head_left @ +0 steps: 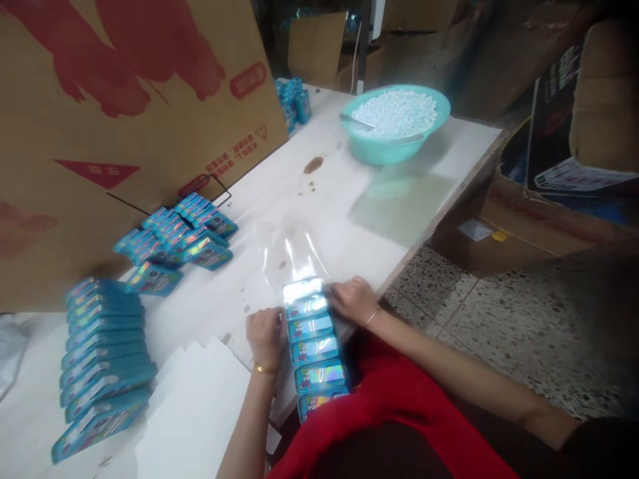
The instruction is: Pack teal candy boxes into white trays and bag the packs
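A row of several small blue boxes point(313, 346) lies lined up at the near edge of the white table point(279, 199), its far end inside a clear plastic bag point(289, 256). My left hand point(266, 336) is closed against the left side of the row, a gold bracelet on its wrist. My right hand point(353, 299) is curled on the right side, at the bag's mouth, gripping bag and boxes together.
More blue boxes lie in rows at the left point(102, 356) and middle left point(180, 233). A big cardboard sheet point(124, 113) leans along the table's left. A teal bowl point(394, 150) of white pellets stands at the far end. White paper sheets point(200, 406) lie near me.
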Demonstrator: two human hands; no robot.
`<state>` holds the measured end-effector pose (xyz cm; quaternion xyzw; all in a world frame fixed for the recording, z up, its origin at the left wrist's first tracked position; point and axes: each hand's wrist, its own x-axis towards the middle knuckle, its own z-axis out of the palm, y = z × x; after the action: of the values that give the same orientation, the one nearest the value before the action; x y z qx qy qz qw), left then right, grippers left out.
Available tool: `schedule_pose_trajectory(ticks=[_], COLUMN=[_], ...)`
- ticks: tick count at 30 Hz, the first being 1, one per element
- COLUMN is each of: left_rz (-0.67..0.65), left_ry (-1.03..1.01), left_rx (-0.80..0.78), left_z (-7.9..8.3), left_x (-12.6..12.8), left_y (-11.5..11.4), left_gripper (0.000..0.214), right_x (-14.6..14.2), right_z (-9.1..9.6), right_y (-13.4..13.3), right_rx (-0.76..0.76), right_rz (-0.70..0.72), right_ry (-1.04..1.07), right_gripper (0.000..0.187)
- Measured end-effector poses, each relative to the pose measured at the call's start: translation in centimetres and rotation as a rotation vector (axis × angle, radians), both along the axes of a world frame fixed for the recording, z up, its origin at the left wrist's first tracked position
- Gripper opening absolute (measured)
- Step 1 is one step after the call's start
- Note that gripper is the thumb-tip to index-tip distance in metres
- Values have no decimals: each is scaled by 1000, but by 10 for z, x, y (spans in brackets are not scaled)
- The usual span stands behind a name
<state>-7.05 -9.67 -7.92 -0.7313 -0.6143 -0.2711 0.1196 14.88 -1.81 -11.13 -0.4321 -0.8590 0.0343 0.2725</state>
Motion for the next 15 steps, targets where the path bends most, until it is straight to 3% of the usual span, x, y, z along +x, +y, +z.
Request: schedule_pose_trajectory(ticks=[4,7,15], left_rz=[56,22,-140], left_ry=[62,102,50], left_rx=[-109,-176,-291], left_z=[-7,-6,8], left_x=[-2,-1,10], left_y=[4,-2,-63], left_gripper=[19,23,24], right_x=[-2,4,26], right_z=[-6,-8,-5], right_y=[-2,-10,-58], right_rx=[-27,-1,-24], right_rz=[64,163,377], right_ry=[-21,13,91], right_gripper=[25,26,26])
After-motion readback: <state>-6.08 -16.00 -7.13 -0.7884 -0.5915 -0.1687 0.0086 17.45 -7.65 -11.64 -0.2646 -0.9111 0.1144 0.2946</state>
